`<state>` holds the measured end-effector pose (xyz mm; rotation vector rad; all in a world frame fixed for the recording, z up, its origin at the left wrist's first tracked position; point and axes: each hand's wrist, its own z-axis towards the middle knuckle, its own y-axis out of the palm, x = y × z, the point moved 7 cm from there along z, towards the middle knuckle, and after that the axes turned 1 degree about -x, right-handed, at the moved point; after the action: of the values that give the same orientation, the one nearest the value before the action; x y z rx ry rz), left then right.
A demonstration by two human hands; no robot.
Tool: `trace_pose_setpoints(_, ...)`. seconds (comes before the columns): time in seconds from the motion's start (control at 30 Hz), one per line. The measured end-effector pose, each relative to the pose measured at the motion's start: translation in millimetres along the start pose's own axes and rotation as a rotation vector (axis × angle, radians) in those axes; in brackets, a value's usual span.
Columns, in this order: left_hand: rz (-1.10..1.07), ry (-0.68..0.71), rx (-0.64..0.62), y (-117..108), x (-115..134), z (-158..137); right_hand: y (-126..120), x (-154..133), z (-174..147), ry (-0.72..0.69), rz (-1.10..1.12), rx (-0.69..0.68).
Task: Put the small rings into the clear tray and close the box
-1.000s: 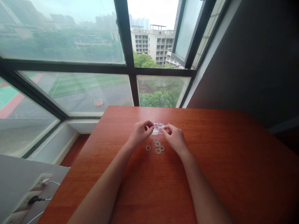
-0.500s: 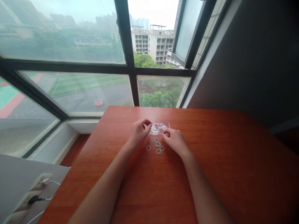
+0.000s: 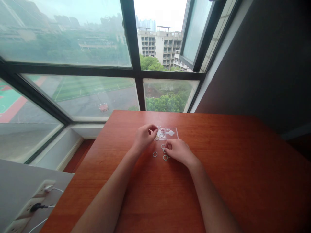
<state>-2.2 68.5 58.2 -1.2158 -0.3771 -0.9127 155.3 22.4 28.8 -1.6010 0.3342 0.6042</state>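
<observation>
A small clear plastic box lies open at the far middle of the table, with small jewellery-like pieces in its left half and a pale shape in its right. My left hand is at the box's left side, thumb and fingers curled together on its edge. Just in front of the box, my right hand is lowered over a group of thin pale rings, its fingertips closed at one ring and hiding parts of others. A separate ring lies to the left of the group.
The reddish-brown wooden table reaches up to a dark-framed window. At the lower left is a wall socket strip with plugs and cables. A dark wall rises at the right.
My right hand has moved from the box's right front edge toward me and slightly left, down onto the rings. My left hand stays at the box.
</observation>
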Motion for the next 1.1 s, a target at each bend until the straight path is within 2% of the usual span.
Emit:
trace_pose_setpoints(0.1,0.001,0.000,-0.007,0,1,0,2,-1,1,-0.003,-0.032,-0.007)
trace_pose_setpoints(0.3,-0.022,0.010,-0.013,0,1,0,-1,0,4,-0.027,0.058,0.013)
trace_pose_setpoints(0.57,-0.032,0.032,-0.040,3,5,-1,-30,5,3,-0.027,0.263,0.375)
trace_pose_setpoints(0.77,-0.085,0.045,-0.068,6,12,-1,-29,7,4,-0.022,0.279,0.377)
trace_pose_setpoints(1.1,-0.174,0.112,-0.201,20,29,-6,-28,7,4,-0.038,0.302,0.387)
